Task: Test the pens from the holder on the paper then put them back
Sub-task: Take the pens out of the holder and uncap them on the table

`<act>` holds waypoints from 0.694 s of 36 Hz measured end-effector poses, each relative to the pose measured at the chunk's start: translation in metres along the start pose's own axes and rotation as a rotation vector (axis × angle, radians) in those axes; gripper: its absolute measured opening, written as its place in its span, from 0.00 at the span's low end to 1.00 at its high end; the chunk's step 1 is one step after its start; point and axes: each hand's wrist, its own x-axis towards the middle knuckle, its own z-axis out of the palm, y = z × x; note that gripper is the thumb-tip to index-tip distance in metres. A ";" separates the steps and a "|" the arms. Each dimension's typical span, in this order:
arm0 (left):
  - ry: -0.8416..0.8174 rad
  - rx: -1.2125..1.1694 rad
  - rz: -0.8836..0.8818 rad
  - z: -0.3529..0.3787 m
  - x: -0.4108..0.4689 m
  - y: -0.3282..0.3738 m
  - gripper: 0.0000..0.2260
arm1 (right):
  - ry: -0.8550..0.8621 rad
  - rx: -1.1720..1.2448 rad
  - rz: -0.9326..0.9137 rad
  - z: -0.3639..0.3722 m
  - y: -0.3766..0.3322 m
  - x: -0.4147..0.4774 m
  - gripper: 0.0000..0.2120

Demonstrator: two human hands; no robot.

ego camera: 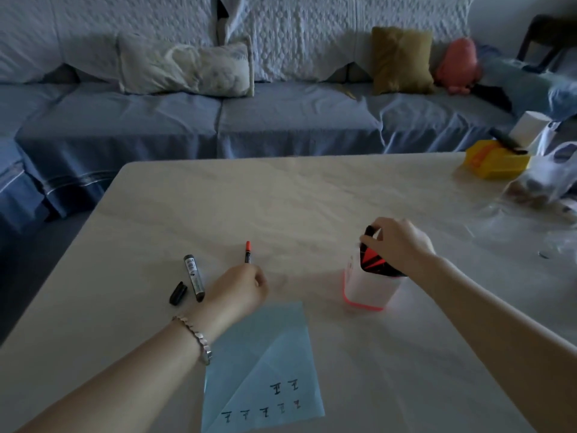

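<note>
The red-tipped pen [248, 253] sticks out of the clenched left hand [237, 287], its long axis pointing away from the person. The holder [365, 289] stands well to that hand's right, beneath the right hand [398, 245], which pinches a black pen [370, 231] at its mouth. The paper [259, 364] lies just nearside of the left hand, on the tabletop [312, 198].

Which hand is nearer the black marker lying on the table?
Left. The left hand is just right of the black marker; the right hand is farther right, at the pen holder.
</note>
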 end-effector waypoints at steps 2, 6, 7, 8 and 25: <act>0.013 -0.008 0.018 -0.001 -0.005 0.000 0.09 | 0.008 0.052 0.009 -0.001 -0.001 -0.001 0.12; 0.036 0.010 0.052 0.002 -0.010 -0.008 0.10 | 0.159 0.140 -0.064 -0.025 -0.009 -0.020 0.08; 0.037 -0.019 0.054 0.003 -0.011 -0.011 0.09 | 0.254 0.213 -0.102 -0.032 -0.015 -0.029 0.07; 0.037 -0.073 0.049 0.003 -0.011 -0.013 0.10 | 0.352 0.312 -0.140 -0.036 -0.022 -0.038 0.06; -0.081 -1.084 -0.166 -0.026 -0.033 -0.016 0.08 | 0.277 0.522 -0.829 0.076 -0.115 -0.096 0.08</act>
